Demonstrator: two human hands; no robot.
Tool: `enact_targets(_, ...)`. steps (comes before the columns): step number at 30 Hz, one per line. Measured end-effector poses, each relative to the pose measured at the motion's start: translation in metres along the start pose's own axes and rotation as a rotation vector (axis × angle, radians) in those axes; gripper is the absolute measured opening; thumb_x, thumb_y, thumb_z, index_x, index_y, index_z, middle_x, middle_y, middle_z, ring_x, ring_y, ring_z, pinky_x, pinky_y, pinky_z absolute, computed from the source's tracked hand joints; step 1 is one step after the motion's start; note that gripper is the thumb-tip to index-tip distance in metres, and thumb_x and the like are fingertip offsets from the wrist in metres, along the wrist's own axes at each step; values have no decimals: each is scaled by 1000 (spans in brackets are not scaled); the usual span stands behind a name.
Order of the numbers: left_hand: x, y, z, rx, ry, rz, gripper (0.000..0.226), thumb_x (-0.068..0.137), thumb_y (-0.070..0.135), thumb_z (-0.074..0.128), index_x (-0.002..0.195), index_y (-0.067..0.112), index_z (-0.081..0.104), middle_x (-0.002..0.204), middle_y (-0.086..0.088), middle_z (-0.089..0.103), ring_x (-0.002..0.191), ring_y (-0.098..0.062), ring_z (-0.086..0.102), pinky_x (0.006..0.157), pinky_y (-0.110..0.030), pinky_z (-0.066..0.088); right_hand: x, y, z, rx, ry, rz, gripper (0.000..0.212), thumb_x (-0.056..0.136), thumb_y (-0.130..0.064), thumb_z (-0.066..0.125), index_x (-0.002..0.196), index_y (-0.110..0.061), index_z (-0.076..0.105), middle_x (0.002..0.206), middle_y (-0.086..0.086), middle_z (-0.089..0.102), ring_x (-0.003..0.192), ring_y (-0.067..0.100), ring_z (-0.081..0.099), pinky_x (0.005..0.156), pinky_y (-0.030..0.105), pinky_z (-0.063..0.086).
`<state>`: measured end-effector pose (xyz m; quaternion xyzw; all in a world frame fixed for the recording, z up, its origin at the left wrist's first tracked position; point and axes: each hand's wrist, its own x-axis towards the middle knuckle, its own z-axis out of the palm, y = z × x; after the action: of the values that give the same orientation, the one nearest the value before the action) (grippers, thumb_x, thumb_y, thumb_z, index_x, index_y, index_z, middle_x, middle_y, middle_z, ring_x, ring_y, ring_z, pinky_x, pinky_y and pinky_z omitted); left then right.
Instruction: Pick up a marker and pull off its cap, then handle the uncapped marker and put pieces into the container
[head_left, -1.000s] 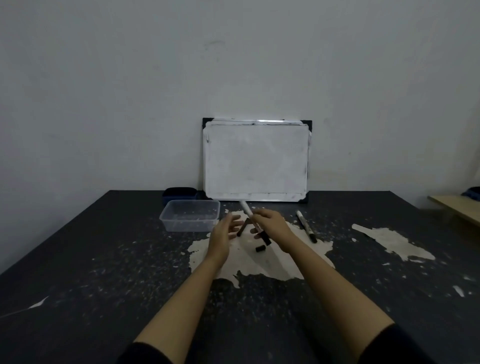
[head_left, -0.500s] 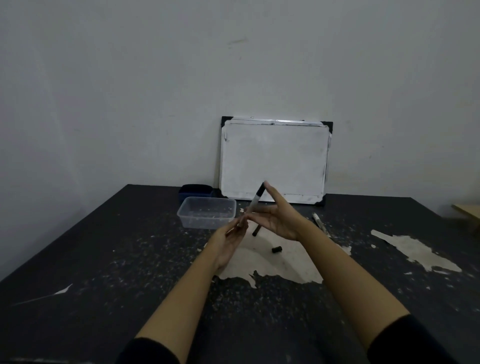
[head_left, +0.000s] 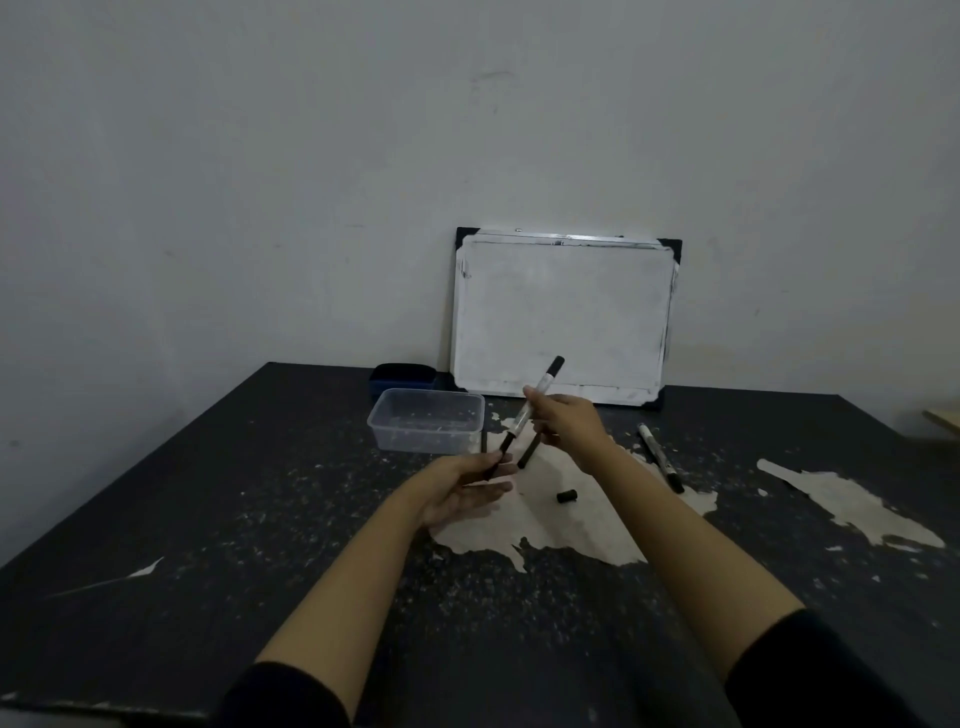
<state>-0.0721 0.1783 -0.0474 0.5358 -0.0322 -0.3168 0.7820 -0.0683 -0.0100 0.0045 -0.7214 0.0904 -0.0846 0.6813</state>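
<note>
Near bench (head_left: 218, 597) edge bare btwn forearms. Left hand (head_left: 465, 488) pinches lower end of marker (head_left: 524, 415), right hand (head_left: 563, 421) grips its middle, held tilted above bench. Loose cap (head_left: 567, 495) just past, 2nd marker (head_left: 660, 457) to right. Clear tub (head_left: 426, 421), then whiteboard (head_left: 563, 317) vs wall

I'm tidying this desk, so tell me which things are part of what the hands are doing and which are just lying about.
In use:
right hand gripping the raised marker
left hand pinching that marker's lower end

Lying about:
second marker flat on the table below the hands
loose cap
marker on the right
clear tub
blue eraser
whiteboard against the wall
</note>
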Motion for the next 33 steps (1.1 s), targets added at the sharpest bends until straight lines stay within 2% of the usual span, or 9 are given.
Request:
enact_targets(5, -1, 21, -4, 289, 153, 19, 13, 81, 29, 73, 86, 19, 80, 112, -6, 64, 91, -19, 55, 73, -27, 52, 3, 7, -4, 314, 27, 213, 26, 90, -25, 70, 77, -3, 65, 63, 6, 56, 53, 13, 50, 51, 23, 45)
enact_targets(9, 7, 31, -11, 452, 329, 108, 42, 78, 39, 75, 111, 14, 71, 108, -7, 65, 90, -24, 60, 70, -32, 51, 3, 10, -8, 391, 13, 279, 25, 95, -26, 64, 78, -7, 60, 66, 4, 52, 54, 13, 45, 52, 22, 45)
enact_targets(12, 17, 39, -15, 542, 566, 292, 39, 81, 34, 73, 113, 11, 71, 105, -5, 70, 85, -16, 62, 65, -24, 50, 0, 12, -10, 379, 13, 308, 22, 96, -25, 62, 82, -8, 59, 69, 5, 51, 59, 15, 48, 59, 26, 48)
enact_targets(16, 28, 48, -15, 723, 779, 330, 37, 84, 36, 70, 114, 14, 69, 116, -6, 70, 92, -18, 60, 77, -29, 49, -10, 12, -13, 305, 11, 302, 25, 93, -26, 65, 77, -7, 61, 69, 6, 53, 61, 16, 50, 65, 29, 51)
enact_targets(20, 36, 54, -10, 803, 884, 273, 56, 83, 47, 67, 127, 12, 60, 124, -10, 65, 112, -28, 60, 90, -37, 51, -21, 10, -19, 227, -36, 287, 22, 93, -26, 65, 81, -8, 63, 75, 7, 56, 66, 18, 55, 69, 29, 53)
enact_targets(23, 38, 54, -8, 852, 935, 328, 49, 88, 43, 63, 125, 10, 59, 124, -12, 64, 118, -31, 56, 95, -44, 50, -24, 9, -26, 139, -112, 289, 21, 94, -23, 64, 88, -3, 64, 78, 11, 58, 69, 22, 60, 68, 32, 58)
enact_targets(28, 30, 33, -2, 1005, 723, 705, 29, 86, 17, 65, 114, 14, 65, 112, -5, 66, 111, -22, 54, 94, -35, 49, -19, 8, -28, -175, -214, 276, 53, 92, -27, 67, 123, 16, 58, 76, 15, 56, 62, 16, 60, 56, 22, 57)
enact_targets(30, 25, 18, -3, 1162, 558, 781, 40, 81, 19, 70, 120, 20, 62, 117, 0, 62, 114, -17, 49, 99, -29, 42, -17, 6, -26, -338, -217, 200, 60, 86, -30, 75, 118, 18, 58, 76, 17, 53, 58, 15, 54, 51, 19, 52)
enact_targets(33, 21, -4, -5, 1329, 405, 768, 57, 73, 34, 78, 125, 28, 58, 122, 5, 57, 115, -13, 44, 100, -28, 40, -14, 0, -24, -488, -229, 77, 40, 79, -27, 80, 103, 4, 74, 72, 11, 61, 58, 12, 53, 52, 19, 50)
